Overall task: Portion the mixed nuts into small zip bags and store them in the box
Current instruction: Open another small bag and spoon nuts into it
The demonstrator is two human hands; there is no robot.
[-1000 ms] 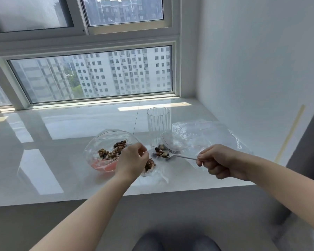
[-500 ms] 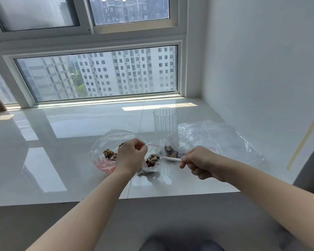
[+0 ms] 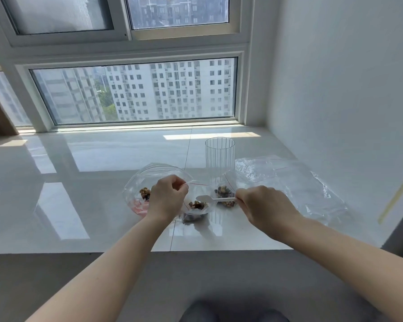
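A small zip bag [image 3: 196, 206] holding nuts [image 3: 197, 204] sits on the tabletop [image 3: 102, 205] between the two hands. The left hand [image 3: 166, 198] pinches the bag's rim, fingers curled, holding its mouth open. The right hand [image 3: 263, 205], curled into a loose fist, grips a white spoon [image 3: 213, 199] by the handle, its bowl just over the bag. A second bag of nuts [image 3: 225, 195] lies just beyond the spoon, and a large bag [image 3: 149, 182] left of the left hand.

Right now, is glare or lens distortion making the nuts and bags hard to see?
Head view: sun patches and window reflections glare on the glossy sill; the clear zip bag pinched by the left hand is faint, though its nuts read sharply; wide-angle bending curves the window frame; the white spoon in the right hand stays distinct.
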